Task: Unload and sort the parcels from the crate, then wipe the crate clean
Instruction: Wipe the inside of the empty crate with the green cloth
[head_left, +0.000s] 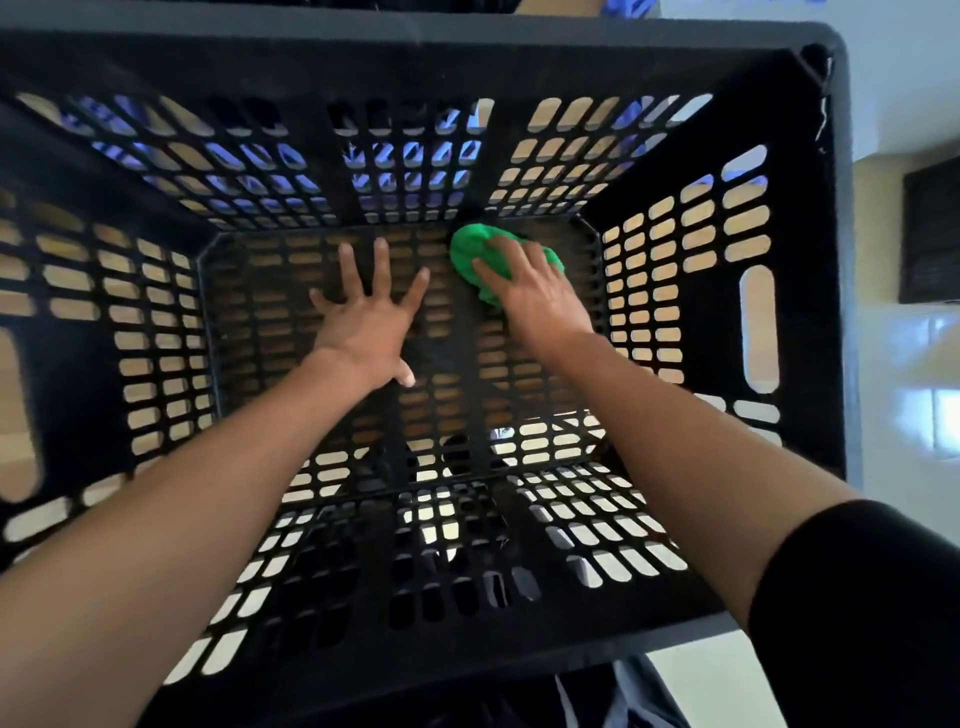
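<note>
Fingers (358, 270) of the left hand (363, 325) lie spread flat, bracing the crate (795, 312) floor; right hand (540, 296) presses the bunched green cloth (467, 249) near the far wall. No parcels inside. Recommend overlapping strokes into corners.

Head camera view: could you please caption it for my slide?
Inside the empty black crate, the right hand presses a green cloth to the floor; the left hand braces flat.

Matt plastic crate (795, 291), soft cloth (470, 254)
</note>
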